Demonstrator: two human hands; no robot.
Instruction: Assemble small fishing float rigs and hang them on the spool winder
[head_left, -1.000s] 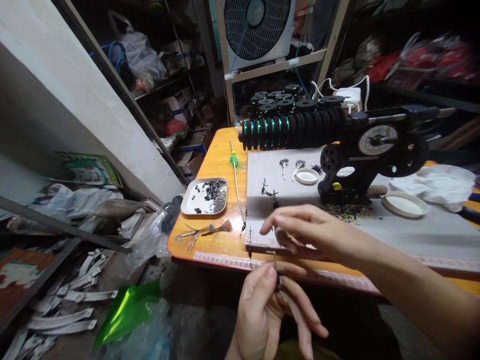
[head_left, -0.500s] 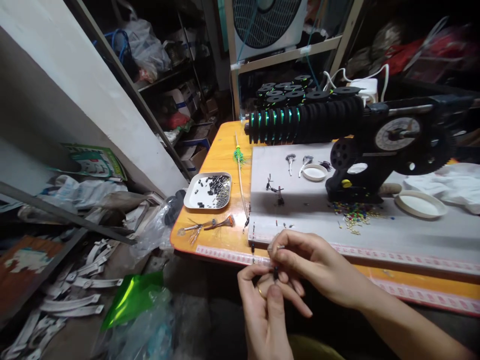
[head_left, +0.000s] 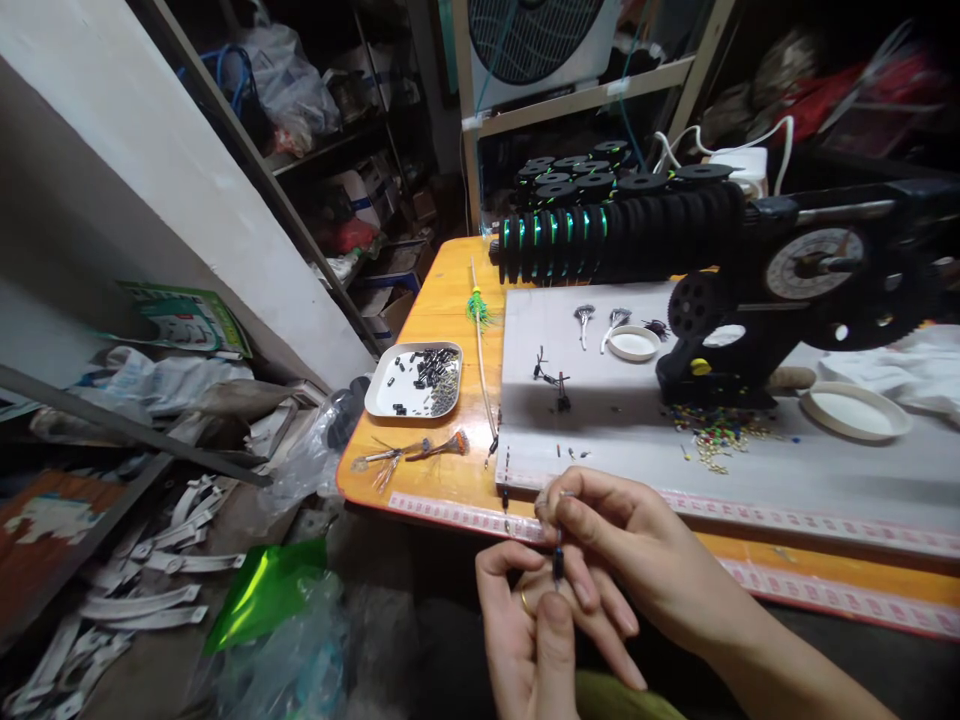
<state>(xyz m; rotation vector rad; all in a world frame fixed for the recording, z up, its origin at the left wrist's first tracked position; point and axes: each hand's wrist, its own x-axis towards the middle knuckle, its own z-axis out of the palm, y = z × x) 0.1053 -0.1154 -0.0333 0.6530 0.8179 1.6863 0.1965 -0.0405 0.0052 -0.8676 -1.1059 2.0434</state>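
Note:
A small dark tube-like piece (head_left: 558, 563) stands upright between my two hands in front of the table edge. From below, my left hand (head_left: 529, 625) pinches its lower end, thumb against the fingers; a gold ring is on one finger. My right hand (head_left: 641, 530) is closed in a pinch just above, thumb against forefinger, on a thin strand or rod whose kind I cannot make out. A short thin line joins the dark piece to the right fingertips. Several tiny parts (head_left: 571, 453) lie on the grey board (head_left: 622, 465) beyond the hands.
A white tray (head_left: 377, 398) of black tubes and metal bits stands at left. Behind the board's edge rises a black geared winding machine (head_left: 720, 330) with spools. Coloured beads (head_left: 712, 435), round dishes (head_left: 855, 412) and a pink measuring tape (head_left: 450, 512) lie about.
My hands have drawn slightly apart, with the left a little lower, so more of the dark piece and the line above it shows. The view has shifted slightly.

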